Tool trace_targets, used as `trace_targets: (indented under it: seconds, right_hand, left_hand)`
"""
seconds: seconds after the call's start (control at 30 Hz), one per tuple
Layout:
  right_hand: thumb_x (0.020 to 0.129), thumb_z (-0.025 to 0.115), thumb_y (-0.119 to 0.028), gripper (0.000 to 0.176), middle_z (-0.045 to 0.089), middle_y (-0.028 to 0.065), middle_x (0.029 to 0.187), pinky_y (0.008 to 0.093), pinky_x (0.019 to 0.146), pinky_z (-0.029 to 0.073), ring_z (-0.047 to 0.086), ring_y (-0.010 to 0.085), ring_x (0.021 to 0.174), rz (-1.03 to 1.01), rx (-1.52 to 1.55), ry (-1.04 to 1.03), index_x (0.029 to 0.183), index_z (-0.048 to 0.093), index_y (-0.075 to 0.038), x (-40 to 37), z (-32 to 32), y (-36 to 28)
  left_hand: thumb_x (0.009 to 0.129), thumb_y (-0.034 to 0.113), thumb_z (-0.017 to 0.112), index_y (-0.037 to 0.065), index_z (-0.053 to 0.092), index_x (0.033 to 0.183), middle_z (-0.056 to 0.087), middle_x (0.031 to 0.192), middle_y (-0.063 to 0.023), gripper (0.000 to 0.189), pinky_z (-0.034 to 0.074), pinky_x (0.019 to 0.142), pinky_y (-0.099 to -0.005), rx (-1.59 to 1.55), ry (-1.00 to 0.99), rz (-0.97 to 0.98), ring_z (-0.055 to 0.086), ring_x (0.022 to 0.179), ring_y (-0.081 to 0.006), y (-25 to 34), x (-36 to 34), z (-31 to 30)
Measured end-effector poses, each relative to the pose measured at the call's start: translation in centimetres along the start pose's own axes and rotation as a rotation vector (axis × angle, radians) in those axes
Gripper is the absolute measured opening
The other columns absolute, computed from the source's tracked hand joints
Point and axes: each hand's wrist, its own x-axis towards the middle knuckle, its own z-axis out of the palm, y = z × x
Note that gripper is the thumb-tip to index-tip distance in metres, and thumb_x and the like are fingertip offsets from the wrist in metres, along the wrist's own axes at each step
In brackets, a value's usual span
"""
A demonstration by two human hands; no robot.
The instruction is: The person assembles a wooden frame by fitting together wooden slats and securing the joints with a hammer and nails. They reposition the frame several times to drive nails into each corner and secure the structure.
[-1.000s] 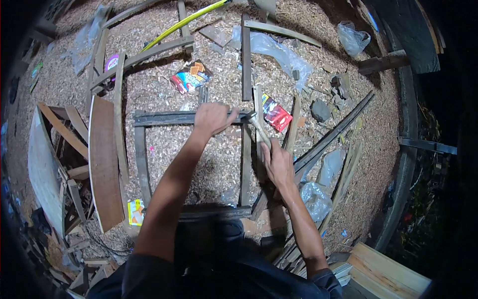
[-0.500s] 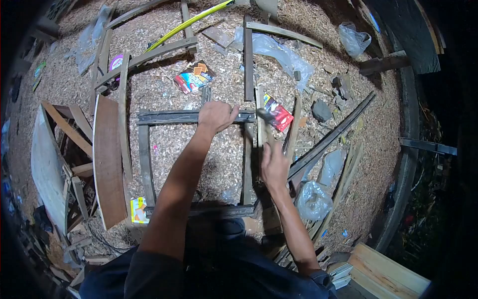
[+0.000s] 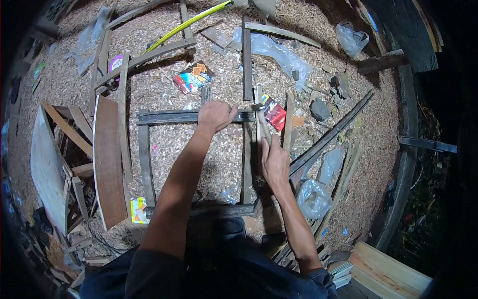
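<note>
My left hand [image 3: 215, 115] is wrapped over the dark top bar [image 3: 169, 117] of a rectangular wooden frame, near its right part. My right hand [image 3: 275, 160] is closed round the handle of a hammer [image 3: 264, 122], whose head is at the frame's top right corner, beside the end of the top bar. A pale upright strip [image 3: 258, 134] runs along the frame's right side piece [image 3: 247, 164]. The frame's lower dark bar [image 3: 219, 211] lies near my legs, partly behind my left forearm.
Wood chips cover the ground. A curved brown panel [image 3: 109, 162] stands left. Beyond the frame are a red packet [image 3: 275, 115], a blue and red packet [image 3: 191, 78] and plastic sheeting [image 3: 284, 55]. A long dark strip [image 3: 331, 133] slants at right, near a plastic bag [image 3: 314, 199].
The hammer was blurred and is now sharp, its head a little further left at the bar's end. My right hand has shifted slightly. My left hand has stayed on the bar.
</note>
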Motion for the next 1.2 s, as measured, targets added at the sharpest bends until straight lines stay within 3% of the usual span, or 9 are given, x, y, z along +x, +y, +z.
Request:
trace_targets:
  seconds: [0.07, 0.2, 0.37, 0.53, 0.73, 0.87, 0.93, 1.03, 1.2]
  right_hand:
    - [0.098, 0.052, -0.028, 0.029, 0.060, 0.0274, 0.066, 0.0542, 0.051, 0.045, 0.061, 0.0472, 0.062, -0.101, 0.178, 0.161, 0.094, 0.048, 0.001, -0.8, -1.3, -0.5]
    - [0.097, 0.053, -0.025, 0.026, 0.058, 0.0275, 0.063, 0.0543, 0.051, 0.043, 0.060, 0.0473, 0.060, -0.099, -0.088, -0.046, 0.096, 0.049, 0.000, 0.6, 1.9, 1.3]
    - [0.096, 0.056, -0.022, 0.023, 0.057, 0.0273, 0.063, 0.0535, 0.049, 0.042, 0.059, 0.0474, 0.059, -0.128, 0.112, 0.089, 0.094, 0.048, -0.001, -1.1, -0.9, -0.6]
    - [0.097, 0.053, -0.025, 0.026, 0.058, 0.0272, 0.062, 0.0544, 0.048, 0.044, 0.060, 0.0469, 0.059, -0.059, -0.079, -0.002, 0.093, 0.046, -0.001, 0.0, 1.8, 1.5]
    - [0.096, 0.054, -0.020, 0.021, 0.057, 0.0260, 0.061, 0.0534, 0.049, 0.043, 0.060, 0.0456, 0.058, -0.119, 0.253, 0.190, 0.096, 0.048, -0.001, -1.5, 0.1, 0.0]
    - [0.095, 0.057, -0.017, 0.018, 0.057, 0.0256, 0.060, 0.0518, 0.049, 0.044, 0.061, 0.0433, 0.058, -0.115, -0.110, 0.025, 0.096, 0.048, -0.001, 0.4, 3.1, 2.5]
    - [0.096, 0.055, -0.019, 0.020, 0.059, 0.0271, 0.064, 0.0531, 0.051, 0.045, 0.062, 0.0441, 0.060, -0.095, -0.081, -0.012, 0.096, 0.048, -0.001, -0.4, 0.4, 0.6]
    - [0.099, 0.049, -0.027, 0.029, 0.061, 0.0281, 0.068, 0.0548, 0.053, 0.046, 0.061, 0.0470, 0.062, -0.185, 0.243, 0.216, 0.093, 0.050, 0.001, -1.6, -1.0, -1.0]
    - [0.097, 0.053, -0.021, 0.023, 0.058, 0.0285, 0.065, 0.0507, 0.051, 0.043, 0.060, 0.0472, 0.062, -0.037, -0.096, 0.003, 0.099, 0.050, 0.001, 1.7, 1.1, 1.7]
  left_hand:
    - [0.098, 0.048, 0.031, 0.001, 0.069, 0.072, 0.065, 0.075, -0.0255, 0.066, 0.052, 0.078, -0.0481, 0.007, 0.000, 0.007, 0.066, 0.077, -0.0405, -0.1, 0.4, -0.1]
    - [0.097, 0.048, 0.032, 0.000, 0.070, 0.073, 0.067, 0.078, -0.0242, 0.065, 0.052, 0.079, -0.0470, 0.019, -0.027, -0.002, 0.067, 0.080, -0.0384, 0.2, -0.1, -0.1]
    - [0.096, 0.047, 0.033, 0.000, 0.072, 0.078, 0.069, 0.083, -0.0231, 0.064, 0.052, 0.082, -0.0458, 0.026, -0.073, -0.029, 0.068, 0.083, -0.0370, 0.3, 0.2, -0.7]
    - [0.096, 0.046, 0.033, 0.000, 0.072, 0.078, 0.069, 0.084, -0.0230, 0.063, 0.052, 0.083, -0.0462, 0.012, -0.054, -0.018, 0.068, 0.085, -0.0368, 0.5, -0.1, -1.0]
    - [0.096, 0.046, 0.032, 0.000, 0.072, 0.078, 0.069, 0.084, -0.0232, 0.063, 0.052, 0.083, -0.0458, 0.009, -0.080, -0.035, 0.068, 0.085, -0.0366, 0.1, 0.4, -0.9]
    - [0.097, 0.049, 0.034, -0.001, 0.070, 0.073, 0.066, 0.080, -0.0271, 0.066, 0.051, 0.081, -0.0489, -0.011, -0.008, -0.011, 0.066, 0.081, -0.0413, -0.2, 0.5, -0.1]
    - [0.096, 0.048, 0.033, 0.000, 0.071, 0.076, 0.067, 0.082, -0.0248, 0.065, 0.051, 0.082, -0.0471, 0.007, -0.039, -0.023, 0.067, 0.083, -0.0385, -0.1, 0.4, 0.2]
    - [0.096, 0.048, 0.033, 0.001, 0.072, 0.078, 0.069, 0.084, -0.0226, 0.064, 0.052, 0.083, -0.0452, 0.026, -0.079, -0.037, 0.068, 0.084, -0.0354, -0.1, 0.6, -0.3]
    - [0.095, 0.048, 0.032, 0.002, 0.072, 0.078, 0.069, 0.083, -0.0220, 0.064, 0.052, 0.083, -0.0449, 0.013, -0.065, -0.020, 0.068, 0.084, -0.0350, -0.1, 0.5, -0.4]
